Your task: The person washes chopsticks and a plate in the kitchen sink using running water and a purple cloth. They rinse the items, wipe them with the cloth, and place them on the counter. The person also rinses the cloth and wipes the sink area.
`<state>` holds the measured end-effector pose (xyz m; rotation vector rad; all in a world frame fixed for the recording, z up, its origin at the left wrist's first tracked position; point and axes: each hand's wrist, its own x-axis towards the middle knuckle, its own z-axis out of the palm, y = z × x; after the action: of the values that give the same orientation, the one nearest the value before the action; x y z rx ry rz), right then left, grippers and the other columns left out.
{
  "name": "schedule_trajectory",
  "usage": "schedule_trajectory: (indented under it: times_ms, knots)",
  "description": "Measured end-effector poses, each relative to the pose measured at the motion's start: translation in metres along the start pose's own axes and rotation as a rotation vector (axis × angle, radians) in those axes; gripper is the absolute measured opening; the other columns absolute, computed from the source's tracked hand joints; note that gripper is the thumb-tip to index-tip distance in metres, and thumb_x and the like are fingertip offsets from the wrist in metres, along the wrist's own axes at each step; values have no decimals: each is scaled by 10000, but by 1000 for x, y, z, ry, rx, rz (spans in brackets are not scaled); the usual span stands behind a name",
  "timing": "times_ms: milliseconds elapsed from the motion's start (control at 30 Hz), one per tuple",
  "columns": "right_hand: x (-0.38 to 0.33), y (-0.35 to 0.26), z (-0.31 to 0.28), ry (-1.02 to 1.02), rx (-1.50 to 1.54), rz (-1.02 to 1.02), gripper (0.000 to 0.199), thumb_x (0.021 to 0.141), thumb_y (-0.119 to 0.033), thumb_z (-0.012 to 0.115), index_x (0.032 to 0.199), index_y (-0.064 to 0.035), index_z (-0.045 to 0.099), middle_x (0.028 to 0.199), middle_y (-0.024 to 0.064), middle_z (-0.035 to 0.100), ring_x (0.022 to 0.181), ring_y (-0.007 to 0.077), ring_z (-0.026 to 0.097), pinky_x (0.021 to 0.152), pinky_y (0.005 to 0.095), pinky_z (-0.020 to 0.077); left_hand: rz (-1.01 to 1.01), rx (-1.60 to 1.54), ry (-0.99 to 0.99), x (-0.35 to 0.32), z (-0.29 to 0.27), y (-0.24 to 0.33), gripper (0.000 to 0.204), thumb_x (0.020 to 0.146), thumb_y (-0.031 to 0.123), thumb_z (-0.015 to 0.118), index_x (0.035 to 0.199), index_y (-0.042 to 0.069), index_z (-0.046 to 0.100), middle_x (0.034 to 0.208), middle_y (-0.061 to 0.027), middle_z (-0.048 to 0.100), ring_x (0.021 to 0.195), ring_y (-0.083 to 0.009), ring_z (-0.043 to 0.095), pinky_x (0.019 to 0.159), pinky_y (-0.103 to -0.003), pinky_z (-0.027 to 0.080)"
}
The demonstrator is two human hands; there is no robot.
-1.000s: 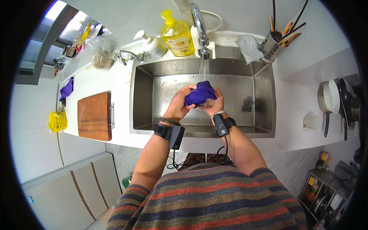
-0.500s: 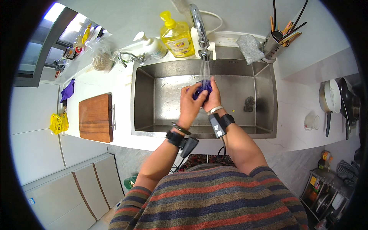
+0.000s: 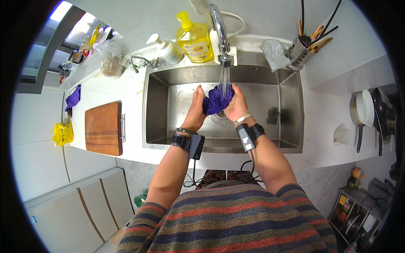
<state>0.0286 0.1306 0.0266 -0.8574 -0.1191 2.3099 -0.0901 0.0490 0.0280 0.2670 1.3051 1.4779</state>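
Observation:
A wet, bunched purple cloth (image 3: 218,99) is stretched between my hands above the steel sink (image 3: 179,122). Water from the faucet (image 3: 220,29) falls in thin streams onto the cloth's upper part. My left hand (image 3: 195,110) grips the cloth's left end, its fingers pointing up and away. At the right end, my right hand (image 3: 237,105) holds the cloth, with some of its fingers hidden underneath. The drain shows partly beneath the cloth.
Behind the sink stand a yellow soap bottle (image 3: 195,42) and a white pump bottle (image 3: 169,50). A wooden cutting board (image 3: 103,128) lies on the left counter. A dark scouring pad (image 3: 273,115) rests in the sink. To the right are a glass cup (image 3: 342,136) and pans (image 3: 363,109).
My hands have moved apart, the left one shifting left. The cloth, earlier bunched small between them, is now spread wider under the running water.

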Motion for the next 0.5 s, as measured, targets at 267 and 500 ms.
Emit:
schedule_trajectory:
  times_ms: [267,500]
  knots:
    - [11,0,-48,-223,104,207,169,900,-285,596,919,-123,640,880,29,671,810,181,631,704,319,481,-73,-98,-42,-15,-4,11,440,925,340,588,1181,-12,525,1087,-103,607,907,-225,615,795,-317,528]
    - [18,16,-35,-102,259,-29,480,913,-523,488,1047,-82,621,989,99,663,933,293,626,864,442,481,-65,-95,35,-27,6,11,385,882,120,606,1236,58,469,1067,-126,590,872,-206,623,683,-348,575]
